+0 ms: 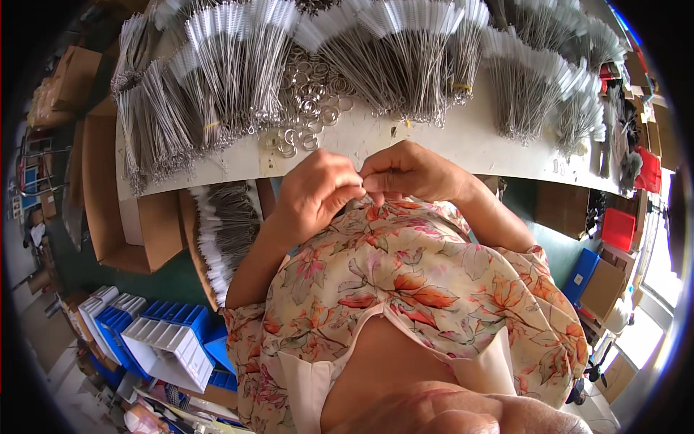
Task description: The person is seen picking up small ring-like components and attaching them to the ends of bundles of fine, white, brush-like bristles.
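Observation:
My left hand (314,189) and my right hand (413,172) meet fingertip to fingertip just off the front edge of the white table (452,139). Both are closed in a pinch. Whatever lies between the fingertips is too small and too hidden to make out. Beyond them, a loose pile of silvery metal rings (311,98) covers the middle of the table. Thin wire brushes (419,69) with white bristles and looped wire ends lie in thick bundles behind and beside the rings. Neither hand touches these bundles.
An open cardboard box (163,224) stands left below the table, beside another box holding more wire brushes (230,224). Blue and white plastic bins (170,340) are at the lower left. More brush bundles (531,83) lie on the right, with a red bin (619,228) past the table's end.

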A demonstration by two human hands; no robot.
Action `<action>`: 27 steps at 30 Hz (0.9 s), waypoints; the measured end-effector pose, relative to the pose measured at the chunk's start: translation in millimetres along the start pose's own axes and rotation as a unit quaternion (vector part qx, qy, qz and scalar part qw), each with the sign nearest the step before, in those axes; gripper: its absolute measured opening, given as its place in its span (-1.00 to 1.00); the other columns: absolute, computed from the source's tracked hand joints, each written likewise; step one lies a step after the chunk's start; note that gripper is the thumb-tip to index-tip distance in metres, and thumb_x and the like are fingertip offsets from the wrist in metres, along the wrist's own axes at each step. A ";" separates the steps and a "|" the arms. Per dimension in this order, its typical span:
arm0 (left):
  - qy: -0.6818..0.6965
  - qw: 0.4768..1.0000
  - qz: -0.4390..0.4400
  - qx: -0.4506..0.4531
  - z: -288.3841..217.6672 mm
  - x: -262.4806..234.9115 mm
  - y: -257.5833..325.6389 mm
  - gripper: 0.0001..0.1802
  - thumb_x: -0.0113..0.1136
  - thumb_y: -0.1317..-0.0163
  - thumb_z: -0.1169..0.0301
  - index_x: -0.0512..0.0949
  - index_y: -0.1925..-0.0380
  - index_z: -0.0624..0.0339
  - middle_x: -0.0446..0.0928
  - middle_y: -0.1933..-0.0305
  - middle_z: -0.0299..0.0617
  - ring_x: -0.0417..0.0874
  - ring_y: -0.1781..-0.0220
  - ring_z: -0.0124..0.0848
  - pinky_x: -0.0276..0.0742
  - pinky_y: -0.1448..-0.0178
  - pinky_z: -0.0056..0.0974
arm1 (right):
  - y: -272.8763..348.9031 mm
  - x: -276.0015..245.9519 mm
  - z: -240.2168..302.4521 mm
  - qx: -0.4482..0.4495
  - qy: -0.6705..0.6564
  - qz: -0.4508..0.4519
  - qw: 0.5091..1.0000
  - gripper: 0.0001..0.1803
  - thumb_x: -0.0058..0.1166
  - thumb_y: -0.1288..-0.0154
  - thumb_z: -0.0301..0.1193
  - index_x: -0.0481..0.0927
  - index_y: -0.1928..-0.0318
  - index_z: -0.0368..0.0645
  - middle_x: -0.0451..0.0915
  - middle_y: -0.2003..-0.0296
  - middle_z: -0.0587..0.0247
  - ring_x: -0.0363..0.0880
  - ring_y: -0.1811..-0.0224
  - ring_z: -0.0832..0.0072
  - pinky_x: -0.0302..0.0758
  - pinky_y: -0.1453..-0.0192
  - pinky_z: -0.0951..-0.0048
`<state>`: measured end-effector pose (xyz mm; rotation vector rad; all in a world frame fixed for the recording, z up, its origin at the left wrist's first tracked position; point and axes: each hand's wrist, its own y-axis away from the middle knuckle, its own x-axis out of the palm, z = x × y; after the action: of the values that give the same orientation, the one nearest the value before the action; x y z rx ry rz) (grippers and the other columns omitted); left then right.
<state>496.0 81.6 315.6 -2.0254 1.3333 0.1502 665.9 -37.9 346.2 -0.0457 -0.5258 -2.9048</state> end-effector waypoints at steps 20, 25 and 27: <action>-0.053 0.987 -0.029 -0.151 46.4 13.6 -55.0 -0.91 0.13 -0.17 0.42 0.44 0.40 0.18 0.44 0.36 -0.28 0.41 0.32 -0.47 0.29 0.11 -0.39 | 20.8 -32.2 -32.2 -0.102 0.130 -0.331 0.929 -0.86 0.03 -0.23 -0.50 0.57 0.27 -0.32 0.54 0.34 0.25 0.46 0.50 0.68 0.39 0.47 0.63; 0.251 0.935 -0.054 -0.244 26.5 14.5 -50.4 -0.89 0.00 -0.29 0.46 0.40 0.35 0.29 0.47 0.41 -0.29 0.43 0.38 -0.60 0.39 0.23 -0.49 | -5.6 -25.5 -3.3 -0.125 -0.053 -0.253 0.958 -0.84 0.14 -0.15 -0.46 0.59 0.30 -0.31 0.51 0.34 0.27 0.42 0.50 0.61 0.37 0.44 0.56; 0.257 0.931 -0.098 -0.240 19.1 18.7 -48.1 -0.91 0.04 -0.26 0.47 0.41 0.34 0.28 0.48 0.41 -0.29 0.46 0.45 -0.59 0.43 0.30 -0.49 | -8.3 -21.1 -2.6 -0.137 -0.026 -0.243 0.960 -0.85 0.15 -0.14 -0.47 0.60 0.30 -0.30 0.51 0.36 0.27 0.44 0.47 0.60 0.38 0.40 0.55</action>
<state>550.4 89.9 316.2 -2.7345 1.4917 -0.1785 685.1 -27.3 339.6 -0.0344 -0.1470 -3.4468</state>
